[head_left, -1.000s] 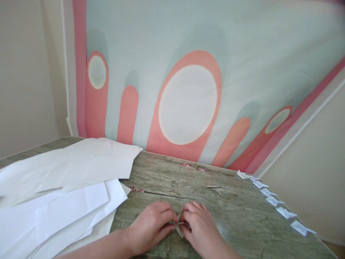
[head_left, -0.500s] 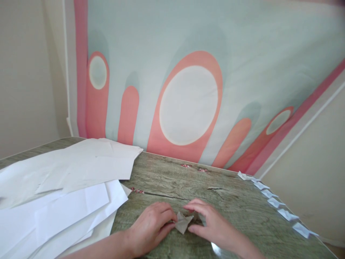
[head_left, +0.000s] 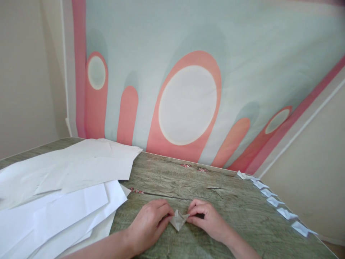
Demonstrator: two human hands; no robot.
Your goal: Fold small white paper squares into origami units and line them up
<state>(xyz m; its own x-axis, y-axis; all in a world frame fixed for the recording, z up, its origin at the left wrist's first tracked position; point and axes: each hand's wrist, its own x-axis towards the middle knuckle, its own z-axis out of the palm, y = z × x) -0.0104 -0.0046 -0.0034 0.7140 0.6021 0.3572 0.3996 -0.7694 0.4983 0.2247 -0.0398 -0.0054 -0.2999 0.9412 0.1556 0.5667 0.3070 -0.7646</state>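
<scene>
Head view: patterned hanging fills back; wood-grain table below it; loose white sheets on my left; row of folded pieces along right edge. My left hand pinches left corner of small folded paper, as half a second ago. My right hand, fingers parted then, now pinches its right corner. Small folded paper sits between both hands, point toward me; seems better steadied for shaping.

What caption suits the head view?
Left hand and right hand pinch folded paper between white sheets and a row of folded pieces on a wood-grain table.
</scene>
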